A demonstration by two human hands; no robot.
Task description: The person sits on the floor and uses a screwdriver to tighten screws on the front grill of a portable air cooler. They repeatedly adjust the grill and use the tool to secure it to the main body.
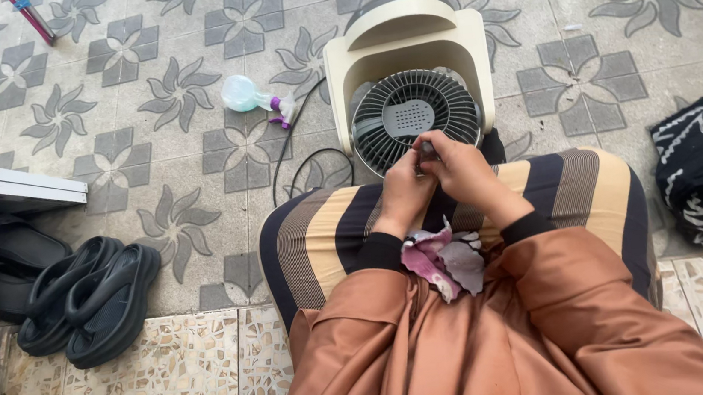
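You have even, soft daylight; shadows faint under the black rubber sandals [90, 296]. Focus sharp throughout, no glare, slight wide-angle bending at edges.

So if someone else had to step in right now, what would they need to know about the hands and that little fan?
Left hand and right hand: together at the lower rim of the grey grille, fingers pinching a small dark item too small to identify.
Cream fan: upright on the tiled floor, grille on.
Pink rag: in the lap.
Spray bottle: on the floor to the left.
Done or left: cannot tell.
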